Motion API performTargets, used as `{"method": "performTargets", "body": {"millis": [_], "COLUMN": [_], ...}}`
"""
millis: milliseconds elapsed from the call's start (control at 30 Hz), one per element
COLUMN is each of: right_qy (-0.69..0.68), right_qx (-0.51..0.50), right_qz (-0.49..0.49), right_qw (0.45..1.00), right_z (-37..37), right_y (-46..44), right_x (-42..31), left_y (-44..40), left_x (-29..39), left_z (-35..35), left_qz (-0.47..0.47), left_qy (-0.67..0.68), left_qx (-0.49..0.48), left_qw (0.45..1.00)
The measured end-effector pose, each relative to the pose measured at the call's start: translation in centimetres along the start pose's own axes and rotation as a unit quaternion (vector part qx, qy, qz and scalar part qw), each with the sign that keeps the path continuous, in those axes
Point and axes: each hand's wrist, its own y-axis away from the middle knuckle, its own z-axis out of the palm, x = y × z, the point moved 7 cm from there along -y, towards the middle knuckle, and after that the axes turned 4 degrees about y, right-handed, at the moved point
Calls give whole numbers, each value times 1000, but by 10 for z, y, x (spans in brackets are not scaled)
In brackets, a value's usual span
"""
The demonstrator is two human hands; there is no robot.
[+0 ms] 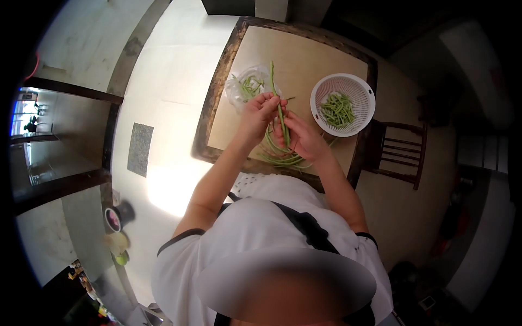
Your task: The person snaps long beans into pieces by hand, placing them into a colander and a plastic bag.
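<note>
Over the table, my left hand (258, 118) pinches a long green bean (272, 77), which points up and away from me. My right hand (302, 136) is closed around the lower part of the beans, close beside the left. More long beans (283, 160) lie on the table under and in front of my hands. A clear plastic bag (235, 93) with short bean pieces sits just beyond my left hand. To the right of my right hand stands a white colander (314, 103) holding many cut green bean pieces (338, 110).
The square table (293, 49) has a dark, worn wooden rim. A wooden chair (399, 152) stands at its right side. On the floor to the left lie a grey mat (140, 149) and, nearer me, a small bin (113, 218).
</note>
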Motion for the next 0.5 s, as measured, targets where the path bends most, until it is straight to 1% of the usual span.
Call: {"method": "performTargets", "body": {"millis": [33,67,133,167,200,233,267,300,333,367,433,467,500], "right_qy": [31,31,77,79,49,19,17,-21,-56,-50,-36,-37,-11], "right_qx": [-43,-44,-70,-74,-39,-3,-1,73,143,142,143,143,119], "right_qz": [5,5,21,22,42,61,58,96,133,130,-2,-1,-47], "right_qw": [999,999,994,994,997,998,998,992,979,980,989,989,992], "right_z": [2,-1,-5,-9,-19,-32,-45,-69,-78,-80,-56,-45,-31], "right_y": [1,2,-1,-5,-10,-14,-20,-24,-23,-24,-12,-8,-4], "right_x": [-1,0,6,11,20,30,44,67,74,69,34,19,-5], "left_y": [-1,-3,-1,3,8,13,18,23,26,21,17,17,16], "left_x": [-2,-3,0,4,9,11,14,19,25,28,14,10,3], "left_z": [0,-2,-1,4,12,18,27,35,41,40,19,15,12], "left_qz": [-1,10,26,55,82,82,99,114,125,131,35,34,14], "left_qy": [0,-17,-33,-89,-146,-146,-173,-200,-162,-159,-124,-125,-127], "left_qx": [0,2,9,0,-9,-11,-20,-30,-34,-36,1,2,-2], "left_qw": [1000,1000,999,994,986,986,980,973,978,978,992,992,992]}}
